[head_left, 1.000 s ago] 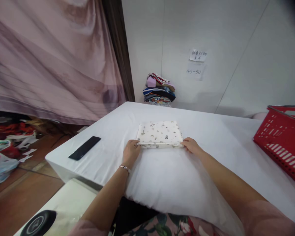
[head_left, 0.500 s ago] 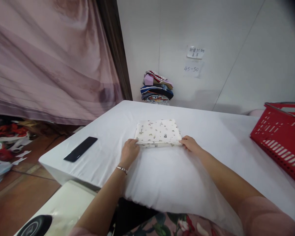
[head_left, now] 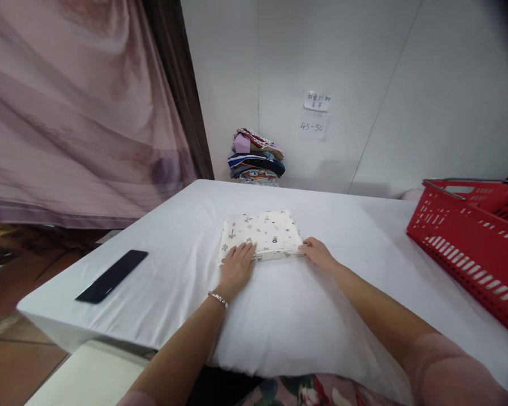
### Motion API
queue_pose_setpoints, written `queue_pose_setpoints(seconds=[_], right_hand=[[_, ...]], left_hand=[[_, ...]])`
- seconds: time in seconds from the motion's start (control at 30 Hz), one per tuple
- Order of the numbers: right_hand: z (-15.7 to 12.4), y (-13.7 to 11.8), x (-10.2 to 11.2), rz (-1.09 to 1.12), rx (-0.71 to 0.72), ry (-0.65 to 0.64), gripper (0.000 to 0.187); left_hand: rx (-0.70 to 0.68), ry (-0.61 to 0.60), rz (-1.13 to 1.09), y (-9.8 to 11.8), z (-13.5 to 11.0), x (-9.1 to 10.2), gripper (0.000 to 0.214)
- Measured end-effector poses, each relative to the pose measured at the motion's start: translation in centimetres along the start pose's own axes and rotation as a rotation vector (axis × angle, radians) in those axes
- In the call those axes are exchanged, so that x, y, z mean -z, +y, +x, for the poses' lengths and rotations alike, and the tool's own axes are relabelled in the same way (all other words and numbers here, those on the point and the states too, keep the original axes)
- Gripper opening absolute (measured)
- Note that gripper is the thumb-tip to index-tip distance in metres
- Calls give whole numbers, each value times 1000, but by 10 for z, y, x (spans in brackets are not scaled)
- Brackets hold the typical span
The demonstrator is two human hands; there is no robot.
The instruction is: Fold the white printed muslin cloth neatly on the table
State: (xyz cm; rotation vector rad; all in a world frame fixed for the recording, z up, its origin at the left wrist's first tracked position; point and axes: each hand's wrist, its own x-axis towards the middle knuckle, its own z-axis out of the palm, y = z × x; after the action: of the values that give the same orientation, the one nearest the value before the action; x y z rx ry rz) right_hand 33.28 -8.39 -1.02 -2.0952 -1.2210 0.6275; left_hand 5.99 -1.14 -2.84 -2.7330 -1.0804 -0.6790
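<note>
Soft, even indoor light lies bright on the white bench (head_left: 173,237) and on the wall (head_left: 364,67) beyond the fingers (head_left: 242,252). The whites keep their creases. Shadows are faint: a pale grey patch on the wall far past the fingers, and a thin dark rim under the folded cloth (head_left: 265,228) they touch. The curtain (head_left: 68,113) left of the fingers looks smeared. The upper right corner darkens to black, and straight edges bow near the borders.
</note>
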Motion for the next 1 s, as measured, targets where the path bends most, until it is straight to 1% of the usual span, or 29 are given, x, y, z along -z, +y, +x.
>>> queue_pose_setpoints(seconds=[0.07,0.13,0.2,0.23,0.27,0.3,0.37,0.43,0.5,0.57,0.6,0.67,0.73,0.8,0.87,0.93,1.0], right_hand=[[-7,-6,-2,-107,208,137,33],[-12,-15,-7,-192,459,223,39],[-12,-27,-13,-274,648,203,45],[-11,-32,-16,-319,699,167,47],[-9,-36,-19,-368,716,121,50],[-7,-38,-22,-420,708,67,51],[-2,-39,-26,-506,648,-26,52],[2,-36,-29,-545,595,-68,51],[4,-33,-30,-527,591,-79,50],[6,-29,-28,-438,591,-95,46],[8,-27,-26,-362,572,-90,44],[14,-22,-19,-158,474,-5,41],[20,-14,-12,59,306,123,35],[27,-4,-5,204,142,186,26],[32,5,-1,256,38,176,18],[35,11,0,261,-4,155,14],[37,12,-1,264,-26,135,16]], left_hand=[[2,13,2,-1,-1,-1,42],[6,15,4,0,-1,0,43],[10,13,2,0,-1,0,43],[12,12,-1,1,-1,0,43],[14,10,-6,0,-1,1,43],[15,7,-12,0,-1,1,43],[18,1,-26,0,-1,2,43],[20,-2,-44,-1,-2,2,44],[25,0,-60,-1,-2,2,44],[31,2,-66,-1,-1,2,44],[32,2,-66,0,-1,2,44],[34,0,-64,0,-1,2,44],[34,-6,-63,0,0,2,44],[38,-11,-61,0,0,2,45],[39,-10,-62,0,0,2,45],[36,-3,-63,0,0,2,45],[36,6,-65,0,0,1,45]])
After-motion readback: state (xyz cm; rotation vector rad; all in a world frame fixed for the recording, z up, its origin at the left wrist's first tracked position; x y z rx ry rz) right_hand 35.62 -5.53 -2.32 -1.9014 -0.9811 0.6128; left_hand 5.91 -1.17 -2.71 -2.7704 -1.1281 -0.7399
